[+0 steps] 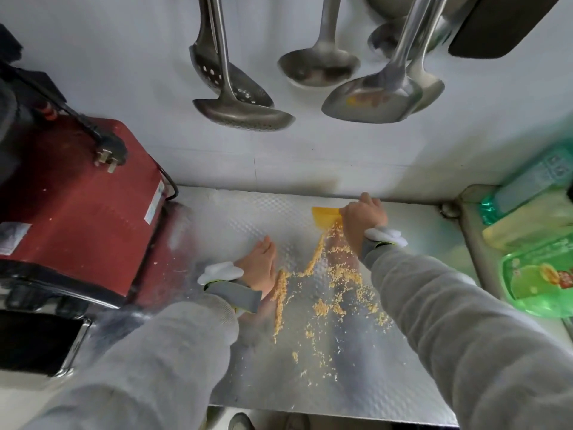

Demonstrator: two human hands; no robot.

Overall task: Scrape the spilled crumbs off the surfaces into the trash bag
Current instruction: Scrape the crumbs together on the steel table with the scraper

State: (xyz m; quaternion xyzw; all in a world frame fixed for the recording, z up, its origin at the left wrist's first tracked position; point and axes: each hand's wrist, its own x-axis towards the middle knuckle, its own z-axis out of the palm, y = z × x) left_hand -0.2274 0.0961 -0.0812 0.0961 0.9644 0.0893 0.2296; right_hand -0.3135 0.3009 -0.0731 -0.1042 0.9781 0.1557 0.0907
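Crumbs (pixel 328 287) lie scattered over the middle of the embossed metal surface (pixel 356 392) in front of you, yellow and fine, densest in a narrow line running from your left wrist toward the near edge and in a second trail leading up to the scraper (pixel 325 216). Your right hand (pixel 362 218) is at the far edge of the surface, close to the wall (pixel 124 88), its fingers curled around the right end of the yellow scraper; the blade's lower edge looks to sit on the metal with crumbs heaped just beside it. Your left hand (pixel 262 265) rests palm down on the surface, just left of the crumb line, fingers straight and held together, gripping nothing. Both arms wear grey sleeves with a white pad at each wrist. To your left a red appliance (pixel 77 206) stands on the surface, a black plug (pixel 110 153) lying on its top. Ladles (pixel 319 63) and slotted spoons (pixel 232 85) hang against the wall above. At the right, green plastic packages (pixel 539 274) sit beside the surface, blurred.
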